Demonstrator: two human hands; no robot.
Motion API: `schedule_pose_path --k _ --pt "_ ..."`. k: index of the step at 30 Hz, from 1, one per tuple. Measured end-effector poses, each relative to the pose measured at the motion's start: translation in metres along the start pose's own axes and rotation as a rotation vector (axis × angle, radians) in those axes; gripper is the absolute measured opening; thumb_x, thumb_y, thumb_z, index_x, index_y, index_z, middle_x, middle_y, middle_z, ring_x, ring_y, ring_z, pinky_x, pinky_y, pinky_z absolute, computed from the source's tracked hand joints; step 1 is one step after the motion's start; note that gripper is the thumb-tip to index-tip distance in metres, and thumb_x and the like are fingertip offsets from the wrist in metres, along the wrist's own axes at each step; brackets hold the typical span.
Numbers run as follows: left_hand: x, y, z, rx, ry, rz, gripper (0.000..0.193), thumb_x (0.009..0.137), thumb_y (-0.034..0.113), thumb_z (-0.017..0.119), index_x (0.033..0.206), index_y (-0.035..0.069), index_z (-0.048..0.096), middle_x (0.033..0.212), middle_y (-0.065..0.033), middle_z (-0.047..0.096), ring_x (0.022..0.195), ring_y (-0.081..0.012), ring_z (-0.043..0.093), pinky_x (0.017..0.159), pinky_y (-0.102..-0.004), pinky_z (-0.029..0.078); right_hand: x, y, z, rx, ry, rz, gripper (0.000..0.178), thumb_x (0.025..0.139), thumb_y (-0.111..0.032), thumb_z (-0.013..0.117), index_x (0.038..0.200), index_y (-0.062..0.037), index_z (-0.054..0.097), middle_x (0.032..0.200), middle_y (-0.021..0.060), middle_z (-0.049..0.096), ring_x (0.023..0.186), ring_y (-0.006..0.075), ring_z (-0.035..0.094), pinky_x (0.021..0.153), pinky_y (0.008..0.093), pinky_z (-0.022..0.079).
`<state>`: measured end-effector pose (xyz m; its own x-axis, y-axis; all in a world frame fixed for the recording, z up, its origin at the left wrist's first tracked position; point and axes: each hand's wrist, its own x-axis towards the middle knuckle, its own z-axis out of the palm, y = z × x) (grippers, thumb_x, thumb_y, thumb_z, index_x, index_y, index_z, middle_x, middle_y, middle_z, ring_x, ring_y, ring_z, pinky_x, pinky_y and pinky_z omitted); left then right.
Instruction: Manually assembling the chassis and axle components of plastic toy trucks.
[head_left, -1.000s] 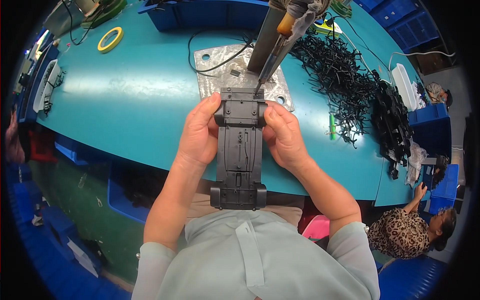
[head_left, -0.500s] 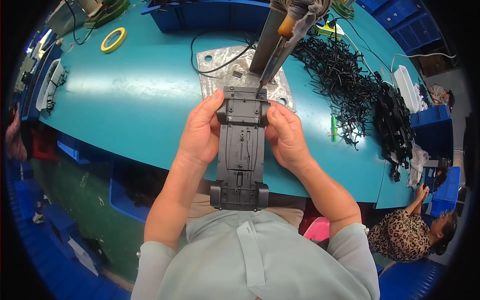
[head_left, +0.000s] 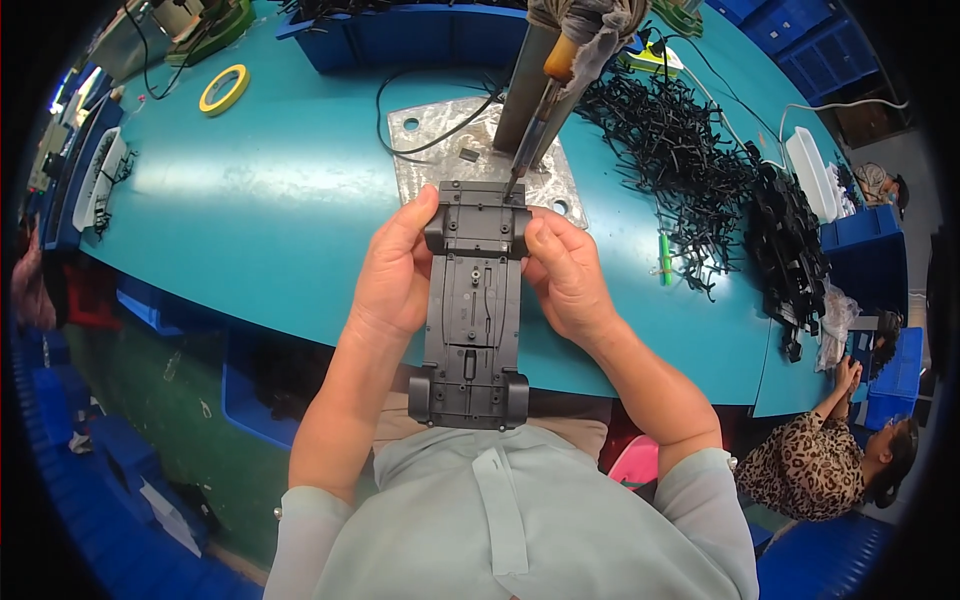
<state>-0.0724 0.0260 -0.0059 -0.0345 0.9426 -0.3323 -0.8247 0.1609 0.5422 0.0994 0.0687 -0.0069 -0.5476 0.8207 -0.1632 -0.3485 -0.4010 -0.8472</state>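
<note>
between two bare hands is one long black plastic chassis [head_left: 473, 310] with four rounded corner humps, its far end over one scuffed metal plate [head_left: 425, 125]. the left hand [head_left: 392, 275] is clamped on its left edge, the right hand [head_left: 570, 280] on its right. one orange-handled metal tool [head_left: 528, 135] points down at its far right corner. markings on the chassis are too small to read. one yellow tape roll [head_left: 240, 92], two white trays [head_left: 94, 185] [head_left: 808, 175] and uncountable black clips [head_left: 665, 135] lie on the teal table [head_left: 260, 215]; below, a green floor [head_left: 190, 390] shows.
</note>
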Motion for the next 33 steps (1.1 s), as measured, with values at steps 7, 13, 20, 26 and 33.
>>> schedule_pose_path --k 7,13,20,26,33 --pt "0.001 0.004 -0.002 -0.025 -0.02 0.004 0.034 0.098 0.03 0.048 0.105 -0.001 0.06 0.096 -0.0107 0.068 0.082 -0.0152 0.067 0.073 -0.0292 0.055 0.005 0.0 0.0 -0.024 0.008 -0.004 0.035 0.095 -0.028 0.057 0.116 0.0002 0.058 0.092 -0.0023 0.059 0.079 0.0048 0.05 0.071 0.0205 0.043" --pt "-0.001 -0.003 0.001 -0.07 -0.026 -0.019 0.034 0.098 0.031 0.048 0.106 0.0 0.059 0.099 -0.0128 0.067 0.088 -0.0177 0.066 0.079 -0.0324 0.054 -0.004 0.003 -0.003 -0.117 0.143 0.03 0.038 0.093 -0.027 0.06 0.118 0.0012 0.055 0.088 -0.0034 0.057 0.076 0.0047 0.049 0.07 0.0216 0.044" --pt "0.0 -0.008 -0.006 -0.011 -0.015 0.009 0.035 0.098 0.032 0.049 0.105 0.001 0.061 0.096 -0.0093 0.069 0.083 -0.0147 0.066 0.075 -0.0289 0.055 -0.002 0.006 -0.011 -0.039 0.007 -0.011 0.033 0.095 -0.025 0.059 0.116 -0.0002 0.056 0.094 -0.0007 0.062 0.078 0.0046 0.053 0.072 0.0215 0.045" --pt "0.002 -0.002 0.0 -0.063 0.003 -0.021 0.029 0.096 0.028 0.053 0.105 0.001 0.058 0.095 -0.0083 0.066 0.083 -0.0141 0.065 0.075 -0.0284 0.054 0.005 0.007 -0.012 0.004 0.01 -0.002 0.032 0.095 -0.026 0.058 0.114 -0.0007 0.057 0.099 0.0002 0.062 0.083 0.0049 0.054 0.074 0.0224 0.046" --pt "0.003 0.0 -0.004 -0.064 -0.023 0.003 0.029 0.096 0.028 0.054 0.103 0.0 0.059 0.096 -0.0088 0.066 0.083 -0.0146 0.065 0.075 -0.029 0.054 0.006 0.006 -0.009 -0.011 0.009 0.001 0.031 0.095 -0.028 0.058 0.112 -0.0012 0.058 0.096 -0.0015 0.061 0.08 0.0037 0.051 0.071 0.02 0.044"
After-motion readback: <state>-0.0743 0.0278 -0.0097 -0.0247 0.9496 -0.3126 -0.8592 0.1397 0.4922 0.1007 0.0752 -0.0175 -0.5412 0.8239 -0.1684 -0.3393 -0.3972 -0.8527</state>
